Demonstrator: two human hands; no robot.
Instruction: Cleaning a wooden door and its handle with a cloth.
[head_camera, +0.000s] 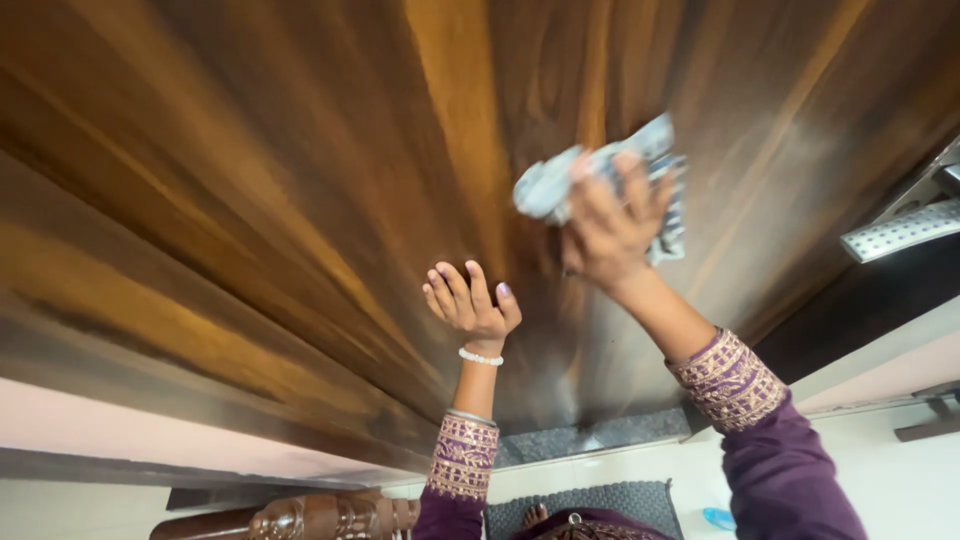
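View from a head-worn camera looking down along a tall, glossy brown wooden door (300, 200) with streaked grain. The person's right hand (612, 225) is clenched around a crumpled grey-and-white cloth (560, 180), pressing it flat against the door's surface near the upper middle. The left hand (470, 305) is released, fingers spread and slightly curled, palm resting against the wood just below and to the left of the cloth. Both arms wear purple sleeves with embroidered cuffs; 1 white bead bracelet (481, 357) circles the left wrist. A metal door handle (903, 232) juts out at the right edge. Below lie a grey doormat (640, 500) and pale floor. No containers are visible.
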